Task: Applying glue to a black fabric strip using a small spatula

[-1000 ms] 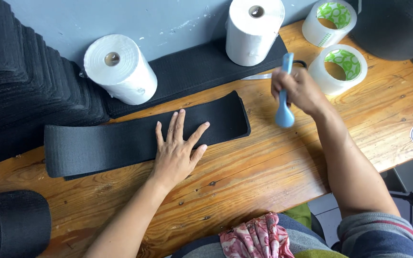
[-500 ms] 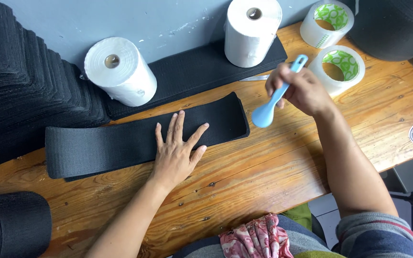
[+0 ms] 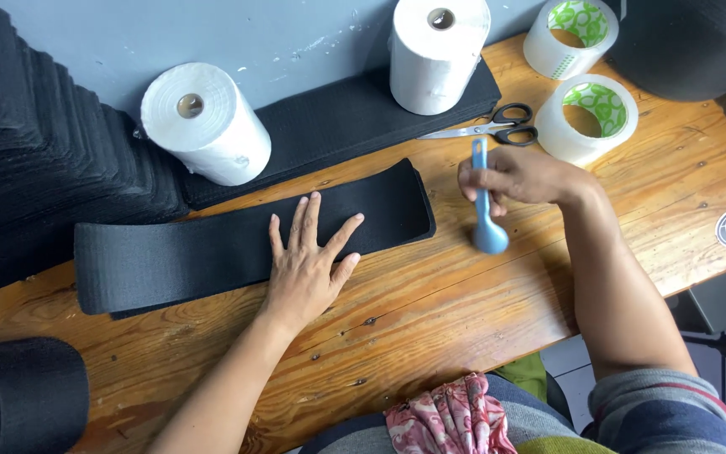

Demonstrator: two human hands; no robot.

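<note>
On the wooden worktop (image 3: 481, 294), left hand (image 3: 308, 269) is lying flat, fingers spread, pinning the black strip (image 3: 212, 252). Right hand (image 3: 518, 176) is clenching a blue tool (image 3: 485, 210), head down, beside the strip's end; bringing it onto the strip looks next.

The wooden table (image 3: 481, 319) is warm orange-brown with visible grain, and on it the strap (image 3: 212, 248), the stacked fabric (image 3: 35, 160) at the far left and the scissors' handles (image 3: 514, 124) are black. The small tool (image 3: 486, 206) is light blue, the two paper rolls (image 3: 207, 126) (image 3: 439, 55) white, and the two tape rolls (image 3: 586, 118) (image 3: 569, 38) clear with green-and-white patterned cores. Near the bottom edge lies a pink and white patterned cloth (image 3: 447, 420), and the sleeve (image 3: 661, 416) at right is grey with a red stripe.
</note>
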